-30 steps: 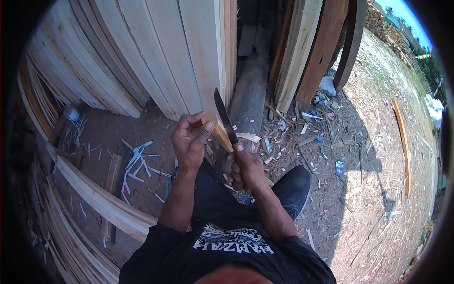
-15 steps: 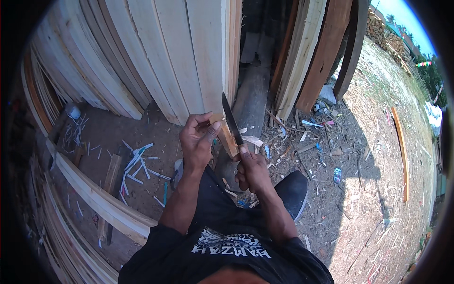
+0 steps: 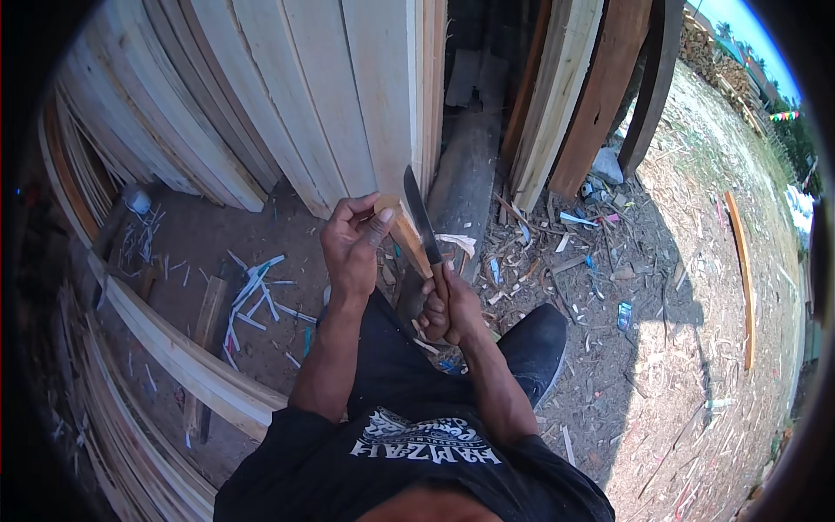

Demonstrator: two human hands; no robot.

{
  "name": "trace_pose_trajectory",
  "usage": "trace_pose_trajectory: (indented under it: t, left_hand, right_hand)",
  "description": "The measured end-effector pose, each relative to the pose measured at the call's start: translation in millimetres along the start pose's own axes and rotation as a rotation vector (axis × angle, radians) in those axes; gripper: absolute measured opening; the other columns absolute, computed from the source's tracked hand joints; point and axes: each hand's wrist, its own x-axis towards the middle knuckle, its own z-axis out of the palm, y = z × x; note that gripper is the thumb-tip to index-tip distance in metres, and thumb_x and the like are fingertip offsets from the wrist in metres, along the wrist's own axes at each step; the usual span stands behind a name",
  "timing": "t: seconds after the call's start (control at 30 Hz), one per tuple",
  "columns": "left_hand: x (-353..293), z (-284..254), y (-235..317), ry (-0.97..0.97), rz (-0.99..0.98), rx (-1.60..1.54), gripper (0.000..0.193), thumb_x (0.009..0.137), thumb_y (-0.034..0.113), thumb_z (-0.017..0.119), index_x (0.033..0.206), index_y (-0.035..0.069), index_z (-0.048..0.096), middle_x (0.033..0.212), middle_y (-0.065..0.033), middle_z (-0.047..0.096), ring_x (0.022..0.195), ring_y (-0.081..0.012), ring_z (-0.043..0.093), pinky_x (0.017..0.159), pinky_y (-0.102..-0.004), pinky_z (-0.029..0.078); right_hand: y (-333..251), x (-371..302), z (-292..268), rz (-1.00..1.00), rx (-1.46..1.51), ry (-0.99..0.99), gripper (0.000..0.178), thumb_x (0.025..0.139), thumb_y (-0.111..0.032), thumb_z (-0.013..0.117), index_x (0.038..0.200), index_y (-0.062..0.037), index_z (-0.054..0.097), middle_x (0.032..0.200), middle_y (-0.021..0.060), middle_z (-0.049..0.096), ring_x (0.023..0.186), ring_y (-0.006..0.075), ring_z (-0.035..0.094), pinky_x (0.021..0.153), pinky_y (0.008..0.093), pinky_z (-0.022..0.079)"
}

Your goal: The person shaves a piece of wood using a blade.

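Note:
A short piece of wood (image 3: 409,239) slants between my hands, pinched at its upper end by the thumb and fingers of my left hand (image 3: 355,239). My right hand (image 3: 452,306) is wrapped round the wooden handle of a knife (image 3: 419,211). The long dark blade points up and away, lying along the right side of the wood. The wood's lower end meets the fingers of my right hand. A pale shaving (image 3: 457,240) shows just right of the blade, over the log (image 3: 470,178).
Tall pale planks (image 3: 304,104) lean in front of me, with brown boards (image 3: 604,96) to the right. A long beam (image 3: 183,352) crosses at the left. Plastic strips (image 3: 252,291) and wood chips litter the ground. A narrow plank (image 3: 741,278) lies at the far right.
My left hand has shifted slightly left and up with the wood. My right hand has turned, its thumb no longer lying at the base of the blade, and more of the knife handle shows.

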Motion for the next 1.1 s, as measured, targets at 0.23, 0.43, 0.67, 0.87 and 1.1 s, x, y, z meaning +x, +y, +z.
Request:
trace_pose_trajectory:
  t: [0.23,0.43,0.67,0.87,1.1]
  left_hand:
    - [-4,-11,-3,0.037,0.028,0.045,0.027,0.082,0.007,0.070,0.105,-0.002,0.060,0.099,-0.0068,0.060,0.093,-0.0123,0.057,0.084,-0.0253,0.046]
    - [5,-2,-3,0.019,0.024,0.004,0.029,0.082,0.008,0.070,0.107,-0.002,0.060,0.101,-0.0065,0.059,0.094,-0.0126,0.057,0.087,-0.0252,0.045]
    - [5,-12,-4,0.064,0.081,0.036,0.029,0.083,0.008,0.071,0.106,-0.004,0.059,0.100,-0.0110,0.062,0.091,-0.0140,0.059,0.085,-0.0278,0.047]
    - [4,1,-6,0.016,0.082,0.010,0.028,0.083,0.009,0.069,0.107,-0.002,0.060,0.100,-0.0059,0.059,0.096,-0.0124,0.055,0.090,-0.0264,0.043]
    - [-1,-5,-4,0.033,0.077,0.078,0.027,0.084,0.009,0.069,0.107,-0.003,0.059,0.100,-0.0056,0.059,0.096,-0.0122,0.055,0.090,-0.0263,0.043]
  right_hand:
    - [-10,-25,85,-1.576,-0.649,-0.278,0.055,0.094,-0.055,0.044,0.086,-0.0016,0.055,0.061,0.0011,0.048,0.055,0.0154,0.048,0.061,0.0348,0.044]
    - [28,19,-22,-0.206,-0.326,0.325,0.045,0.098,-0.043,0.045,0.080,-0.0024,0.051,0.053,0.0051,0.043,0.039,0.0160,0.041,0.045,0.0308,0.039]
    - [-19,-37,86,-0.711,-0.843,0.219,0.049,0.099,-0.044,0.043,0.086,0.0006,0.057,0.053,0.0008,0.042,0.045,0.0120,0.043,0.047,0.0285,0.039]
    - [15,3,7,-0.559,-1.386,0.479,0.056,0.094,-0.055,0.046,0.084,-0.0008,0.057,0.057,0.0008,0.046,0.054,0.0138,0.046,0.056,0.0287,0.042]
    - [-24,-48,95,-1.008,-0.696,-0.054,0.059,0.092,-0.056,0.048,0.091,0.0020,0.058,0.057,0.0014,0.045,0.050,0.0130,0.043,0.059,0.0344,0.043]
